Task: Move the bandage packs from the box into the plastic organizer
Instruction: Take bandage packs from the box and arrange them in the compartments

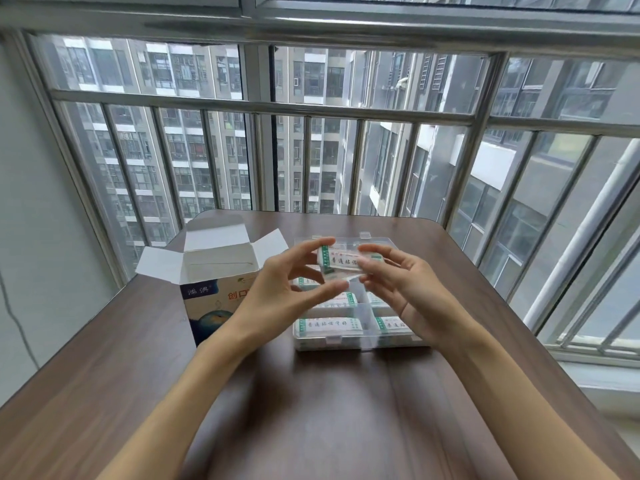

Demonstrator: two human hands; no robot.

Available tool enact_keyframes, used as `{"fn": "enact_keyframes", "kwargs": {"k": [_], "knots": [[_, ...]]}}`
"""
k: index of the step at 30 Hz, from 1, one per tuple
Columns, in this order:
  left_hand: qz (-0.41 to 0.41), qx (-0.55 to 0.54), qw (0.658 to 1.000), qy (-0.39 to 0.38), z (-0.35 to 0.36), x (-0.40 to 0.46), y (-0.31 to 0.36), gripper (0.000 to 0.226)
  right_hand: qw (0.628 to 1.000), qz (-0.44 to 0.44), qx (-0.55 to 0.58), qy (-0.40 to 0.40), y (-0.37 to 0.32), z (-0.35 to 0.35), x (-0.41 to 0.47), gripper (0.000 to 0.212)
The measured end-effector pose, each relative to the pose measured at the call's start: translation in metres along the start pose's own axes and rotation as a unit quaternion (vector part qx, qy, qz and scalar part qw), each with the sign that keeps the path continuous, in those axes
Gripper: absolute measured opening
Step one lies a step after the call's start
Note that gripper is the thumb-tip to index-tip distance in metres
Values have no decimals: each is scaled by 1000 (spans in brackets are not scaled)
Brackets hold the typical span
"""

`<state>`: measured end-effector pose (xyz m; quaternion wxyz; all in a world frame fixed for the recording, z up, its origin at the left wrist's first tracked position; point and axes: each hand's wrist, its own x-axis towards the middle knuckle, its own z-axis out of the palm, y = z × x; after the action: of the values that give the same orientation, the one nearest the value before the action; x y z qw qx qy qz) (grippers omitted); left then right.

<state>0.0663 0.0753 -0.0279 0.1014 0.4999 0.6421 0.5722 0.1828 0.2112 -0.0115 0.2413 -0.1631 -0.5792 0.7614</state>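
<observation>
Right now both my hands hold one bandage pack (pixel 341 261) in the air above the clear plastic organizer (pixel 360 344). My left hand (pixel 277 289) pinches its left end between curled thumb and fingers; my right hand (pixel 401 282) pinches the right end the same way.

To place it well, I judge I should keep the pack level, line its long side up with a free compartment at the back, and lower it flat so it does not ride on a divider.

Other packs (pixel 329 325) already lie in the near compartments. Their white wrappers have green ends and Chinese characters, too blurred to read fully.

To the left stands the open cardboard box (pixel 207 292), printed with orange "创口" and a blue logo.
</observation>
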Motion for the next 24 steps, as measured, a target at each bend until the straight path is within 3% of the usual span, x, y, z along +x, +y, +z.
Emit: {"fn": "enact_keyframes", "kwargs": {"k": [3,10,14,18,24], "knots": [[13,0,1000,0,0,0,3,61,1000,18,13,0,-8,-3,0,19],[12,-13,999,29,-2,5,8,34,997,33,-61,-37,-24,-8,-4,27],[10,-20,999,29,-2,8,10,38,996,37,-61,-52,-31,-8,-6,31],[13,-11,998,55,2,10,12,42,995,45,-54,-65,-34,-7,-9,24],[-12,-6,1000,24,10,13,10,31,985,12,-166,-45,-24,2,-3,19]]}}
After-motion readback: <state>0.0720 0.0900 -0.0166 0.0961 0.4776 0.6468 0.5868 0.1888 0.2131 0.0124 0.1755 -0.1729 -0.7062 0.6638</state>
